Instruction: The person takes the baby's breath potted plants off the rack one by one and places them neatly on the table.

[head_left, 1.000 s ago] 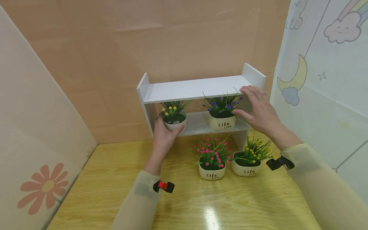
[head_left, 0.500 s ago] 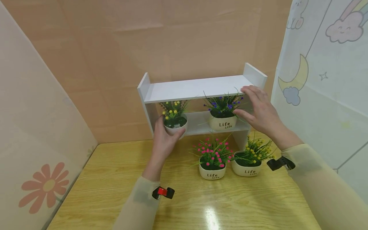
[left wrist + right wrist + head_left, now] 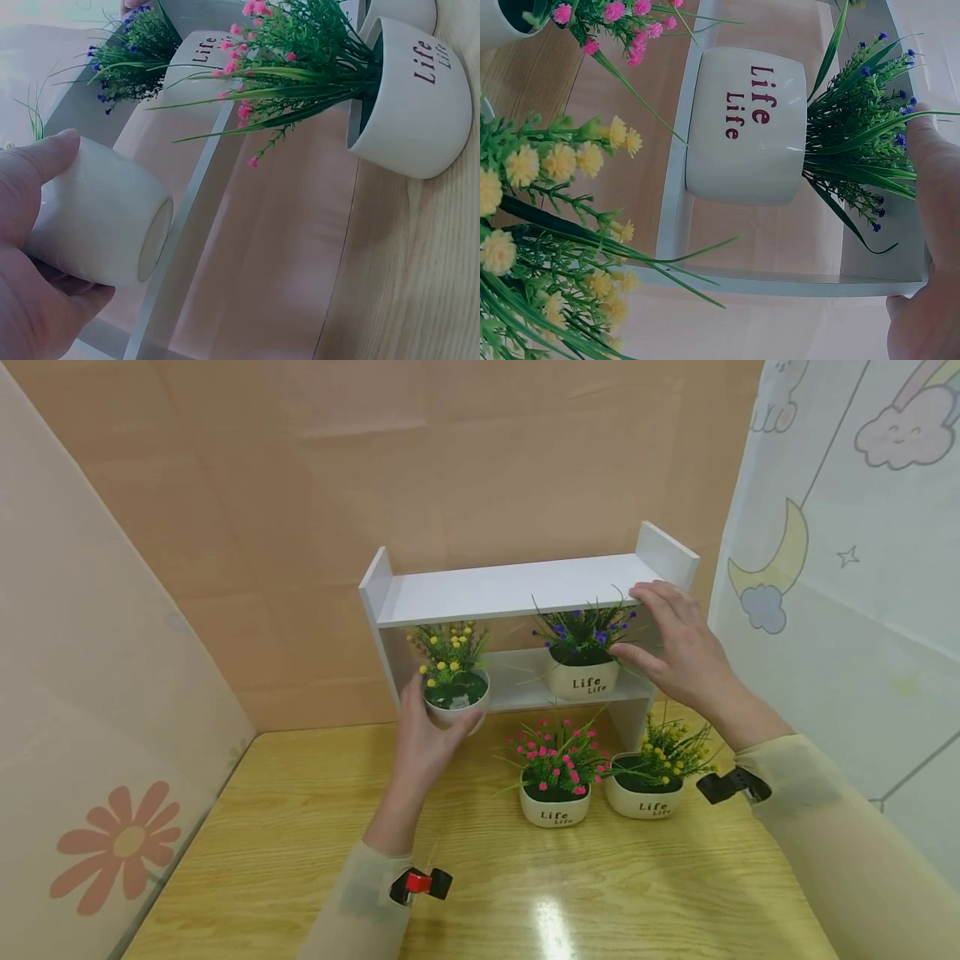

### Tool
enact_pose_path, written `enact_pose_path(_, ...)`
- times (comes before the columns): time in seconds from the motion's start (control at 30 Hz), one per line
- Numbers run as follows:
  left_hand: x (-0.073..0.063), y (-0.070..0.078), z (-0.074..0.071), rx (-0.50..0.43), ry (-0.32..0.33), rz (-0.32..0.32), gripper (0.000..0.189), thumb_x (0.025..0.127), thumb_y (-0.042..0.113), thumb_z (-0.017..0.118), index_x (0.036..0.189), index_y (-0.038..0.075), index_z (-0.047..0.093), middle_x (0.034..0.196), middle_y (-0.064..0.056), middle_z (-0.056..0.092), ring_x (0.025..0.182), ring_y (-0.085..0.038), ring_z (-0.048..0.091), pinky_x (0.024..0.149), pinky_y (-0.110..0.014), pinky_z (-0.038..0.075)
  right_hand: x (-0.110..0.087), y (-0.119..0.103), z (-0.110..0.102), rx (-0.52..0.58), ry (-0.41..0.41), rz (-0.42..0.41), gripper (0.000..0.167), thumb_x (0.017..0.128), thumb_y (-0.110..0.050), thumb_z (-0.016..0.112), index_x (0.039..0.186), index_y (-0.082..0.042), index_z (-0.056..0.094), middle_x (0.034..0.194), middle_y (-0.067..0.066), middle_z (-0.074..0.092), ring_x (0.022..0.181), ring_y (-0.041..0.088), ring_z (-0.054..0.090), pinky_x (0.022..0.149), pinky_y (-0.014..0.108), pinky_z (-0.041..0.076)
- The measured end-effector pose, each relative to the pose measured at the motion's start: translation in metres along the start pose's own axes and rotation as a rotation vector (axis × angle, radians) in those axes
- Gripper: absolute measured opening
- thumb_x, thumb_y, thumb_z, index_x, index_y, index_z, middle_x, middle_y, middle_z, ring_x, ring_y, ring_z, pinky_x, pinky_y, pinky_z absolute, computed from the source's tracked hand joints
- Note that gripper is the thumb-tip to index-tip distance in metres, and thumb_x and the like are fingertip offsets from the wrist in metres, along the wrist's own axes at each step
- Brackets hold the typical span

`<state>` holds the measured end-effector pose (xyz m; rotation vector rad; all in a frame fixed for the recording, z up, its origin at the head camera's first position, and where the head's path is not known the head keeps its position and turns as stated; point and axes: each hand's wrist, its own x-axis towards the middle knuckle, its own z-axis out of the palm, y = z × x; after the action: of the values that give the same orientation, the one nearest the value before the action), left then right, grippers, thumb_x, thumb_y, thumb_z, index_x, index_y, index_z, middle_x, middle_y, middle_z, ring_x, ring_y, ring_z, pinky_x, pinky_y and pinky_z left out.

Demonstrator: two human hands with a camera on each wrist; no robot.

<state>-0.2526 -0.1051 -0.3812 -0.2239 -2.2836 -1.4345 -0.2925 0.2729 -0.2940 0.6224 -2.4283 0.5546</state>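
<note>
In the head view my left hand (image 3: 427,735) grips a white pot with yellow flowers (image 3: 457,697) at the shelf's left end, thumb at its front and fingers on its left side. The left wrist view shows the white pot (image 3: 105,214) raised off the lower board, its base exposed. My right hand (image 3: 678,647) rests on the right end of the white shelf's (image 3: 510,589) top board, fingers extended and thumb spread below. Near that thumb, a "Life" pot with purple-blue flowers (image 3: 583,681) stands on the lower board; no finger visibly grips it.
On the wooden table (image 3: 300,827) before the shelf stand a pink-flowered pot (image 3: 555,810) and, to its right, a yellow-flowered pot (image 3: 645,802). A tan backdrop (image 3: 487,460) rises behind, with patterned sheets at both sides.
The left hand has drawn its yellow-flowered pot slightly toward me and down, showing more of the plant from under the top board. The right hand stays on the shelf.
</note>
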Motion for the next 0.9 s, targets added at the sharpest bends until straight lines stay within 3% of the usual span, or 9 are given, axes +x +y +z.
enact_pose_path(0.3,-0.017,0.0,-0.006,-0.032,-0.017,0.006,0.106,0.086,0.03,0.098,0.167,0.005,0.035,0.164,-0.021,0.042,0.145,-0.037,0.049,0.119,-0.058,0.045,0.0,0.002,0.001,0.004,0.001,-0.004,0.084,0.099,-0.028,0.085,0.168,-0.008,0.04,0.174,0.02,0.033,0.163,0.043,0.024,0.127,0.068,0.028)
enact_pose_path(0.6,-0.031,-0.005,-0.01,-0.021,-0.061,-0.047,0.113,0.087,0.03,0.098,0.173,0.009,0.027,0.169,-0.018,0.038,0.153,-0.035,0.044,0.124,-0.057,0.04,0.001,0.003,0.001,0.006,-0.002,-0.01,0.083,0.101,-0.034,0.083,0.167,-0.007,0.04,0.173,0.021,0.033,0.163,0.043,0.024,0.128,0.067,0.028)
enact_pose_path(0.9,-0.043,-0.018,-0.009,-0.006,-0.075,-0.045,0.117,0.086,0.026,0.098,0.174,0.008,0.024,0.174,-0.017,0.032,0.158,-0.037,0.038,0.126,-0.06,0.036,0.002,0.004,0.002,0.008,-0.009,0.002,0.084,0.1,-0.031,0.084,0.168,-0.009,0.04,0.174,0.02,0.033,0.163,0.043,0.024,0.128,0.068,0.027)
